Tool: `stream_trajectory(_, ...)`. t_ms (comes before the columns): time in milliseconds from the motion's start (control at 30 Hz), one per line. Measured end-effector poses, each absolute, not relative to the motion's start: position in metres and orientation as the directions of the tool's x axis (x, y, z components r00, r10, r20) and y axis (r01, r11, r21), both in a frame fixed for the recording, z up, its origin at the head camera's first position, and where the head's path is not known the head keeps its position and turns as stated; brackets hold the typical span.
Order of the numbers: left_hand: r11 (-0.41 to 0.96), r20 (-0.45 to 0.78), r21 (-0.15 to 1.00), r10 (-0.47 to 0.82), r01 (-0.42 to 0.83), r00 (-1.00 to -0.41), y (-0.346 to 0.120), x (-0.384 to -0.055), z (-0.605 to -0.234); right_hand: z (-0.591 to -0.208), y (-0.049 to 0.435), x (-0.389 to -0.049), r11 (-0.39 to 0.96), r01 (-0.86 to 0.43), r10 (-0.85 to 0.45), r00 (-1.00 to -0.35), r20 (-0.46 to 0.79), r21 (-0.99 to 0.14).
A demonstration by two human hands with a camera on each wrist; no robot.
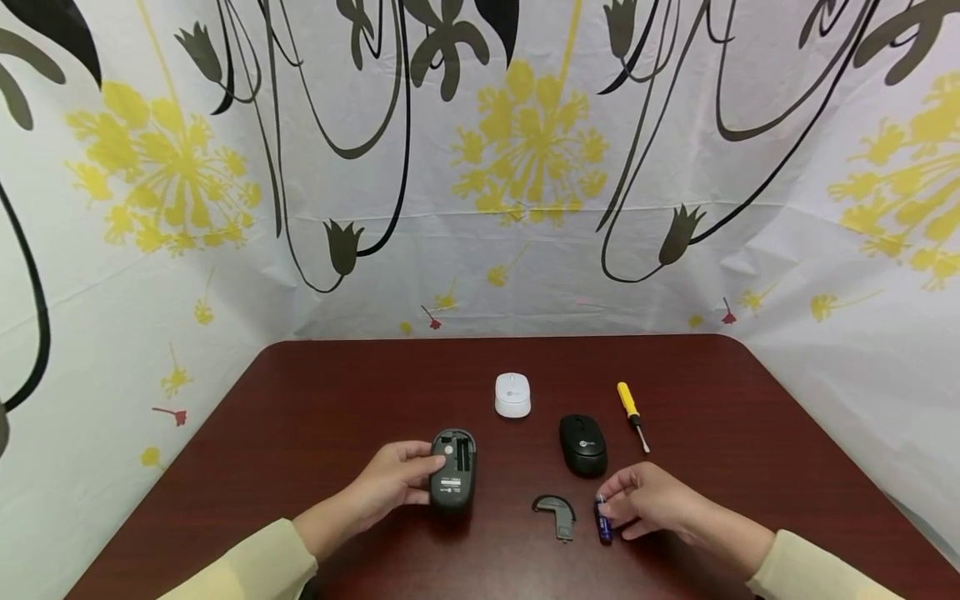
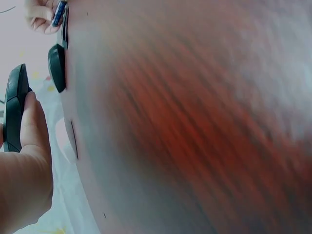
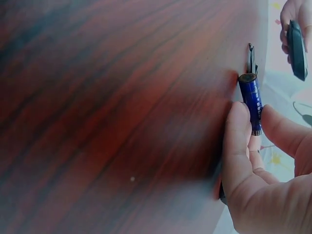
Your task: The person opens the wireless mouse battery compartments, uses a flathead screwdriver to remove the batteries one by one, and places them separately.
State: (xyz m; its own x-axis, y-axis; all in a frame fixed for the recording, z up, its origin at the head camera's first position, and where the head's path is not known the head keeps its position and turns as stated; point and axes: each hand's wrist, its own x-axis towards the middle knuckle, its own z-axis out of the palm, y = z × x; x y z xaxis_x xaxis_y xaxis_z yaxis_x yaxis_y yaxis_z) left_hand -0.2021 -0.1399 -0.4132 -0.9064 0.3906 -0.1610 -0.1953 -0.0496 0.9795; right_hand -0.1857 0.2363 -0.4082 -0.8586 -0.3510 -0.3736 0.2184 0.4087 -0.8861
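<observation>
My left hand (image 1: 392, 485) grips a dark computer mouse (image 1: 452, 492) by its side, with its underside and open battery slot facing me. Between the thumb and fingers of my right hand (image 1: 651, 502) is a blue battery (image 3: 251, 100), pinched near one end. In the head view that battery points toward the near edge of the table. Just left of it lies a hook-shaped grey battery cover (image 1: 561, 520). Another black mouse (image 1: 583, 446) rests right way up beyond the right hand.
A white mouse (image 1: 513, 396) sits farther back near the middle of the brown table (image 1: 337, 392). To its right lies a screwdriver (image 1: 628, 402) with a yellow handle. Patterned cloth (image 1: 525, 283) hangs behind the table and along its sides.
</observation>
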Motion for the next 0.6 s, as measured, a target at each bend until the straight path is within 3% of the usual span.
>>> stream_trajectory(600, -0.008, -0.200, 0.978, 0.243, -0.208, -0.949, -0.193, -0.234, -0.409, -0.410, 0.228, -0.182, 0.480, 0.090, -0.323, -0.907, -0.271, -0.873)
